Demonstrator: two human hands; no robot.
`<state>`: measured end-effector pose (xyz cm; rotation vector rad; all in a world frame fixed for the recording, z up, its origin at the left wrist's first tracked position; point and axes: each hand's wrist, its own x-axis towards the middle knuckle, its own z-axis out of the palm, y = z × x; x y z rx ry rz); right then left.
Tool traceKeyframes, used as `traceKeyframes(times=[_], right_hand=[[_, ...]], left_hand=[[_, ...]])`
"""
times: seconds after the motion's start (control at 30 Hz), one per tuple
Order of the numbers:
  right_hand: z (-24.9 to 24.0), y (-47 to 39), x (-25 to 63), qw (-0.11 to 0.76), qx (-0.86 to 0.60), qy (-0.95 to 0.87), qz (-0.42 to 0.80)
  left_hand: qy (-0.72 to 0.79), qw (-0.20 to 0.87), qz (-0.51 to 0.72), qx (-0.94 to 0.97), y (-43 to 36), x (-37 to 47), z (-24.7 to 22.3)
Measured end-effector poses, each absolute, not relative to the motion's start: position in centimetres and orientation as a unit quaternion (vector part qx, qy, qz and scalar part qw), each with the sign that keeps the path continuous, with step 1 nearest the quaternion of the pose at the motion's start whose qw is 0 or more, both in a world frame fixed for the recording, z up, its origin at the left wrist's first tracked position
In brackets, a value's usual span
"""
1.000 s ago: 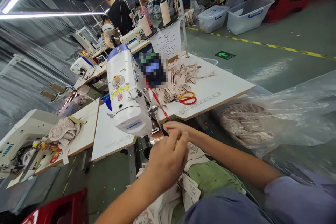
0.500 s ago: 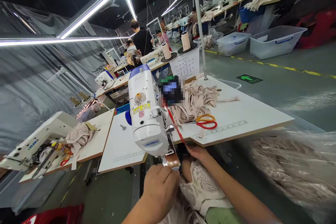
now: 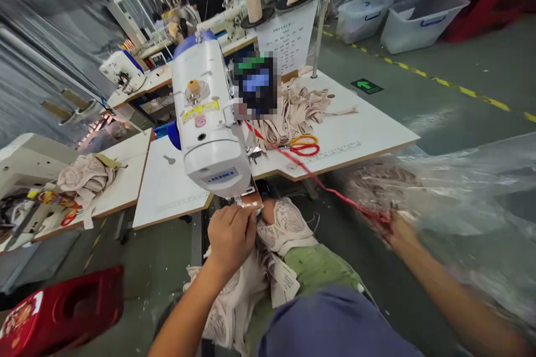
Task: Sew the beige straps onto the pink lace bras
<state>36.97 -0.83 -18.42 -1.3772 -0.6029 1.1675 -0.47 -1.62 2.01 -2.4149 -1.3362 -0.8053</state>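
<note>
My left hand [image 3: 232,234] is closed at the front end of the white sewing machine [image 3: 213,145], beside a shiny brown part [image 3: 252,201]. What its fingers hold, if anything, is hidden. Out to the right, my right hand [image 3: 400,231], slightly blurred, is closed on a bunched red cord [image 3: 330,189]. The cord stretches taut from beside the machine head, over the table, to that hand. Beige lace bras [image 3: 282,228] lie across my lap below the left hand, one with a white tag [image 3: 285,281].
On the white table [image 3: 372,136], scissors [image 3: 305,145] with red and orange handles lie by a heap of beige strips [image 3: 288,111]. A plastic-wrapped bundle [image 3: 381,181] is at the right. A red stool [image 3: 62,309] stands lower left. Another machine table [image 3: 125,162] adjoins on the left.
My right hand has moved from under the table edge out to the right, drawing the red cord with it. The view has tilted down; my left hand stays by the machine front.
</note>
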Motion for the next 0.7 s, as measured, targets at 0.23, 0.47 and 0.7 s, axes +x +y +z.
traceKeyframes(times=[0.23,0.47,0.7], right_hand=[[-13.7,-3.9,27.8,0.469,-0.576,-0.410,0.529],[-5.7,-3.9,17.1,0.377,-0.288,-0.360,0.804],[-5.9,-3.3,15.8,0.377,-0.226,-0.301,0.846]], left_hand=[[-0.463,0.115,-0.288,-0.831,-1.1,0.3,1.2],[-0.485,0.094,-0.273,-0.825,-1.4,0.7,1.1],[-0.480,0.106,-0.261,-0.831,-2.2,0.6,1.9]])
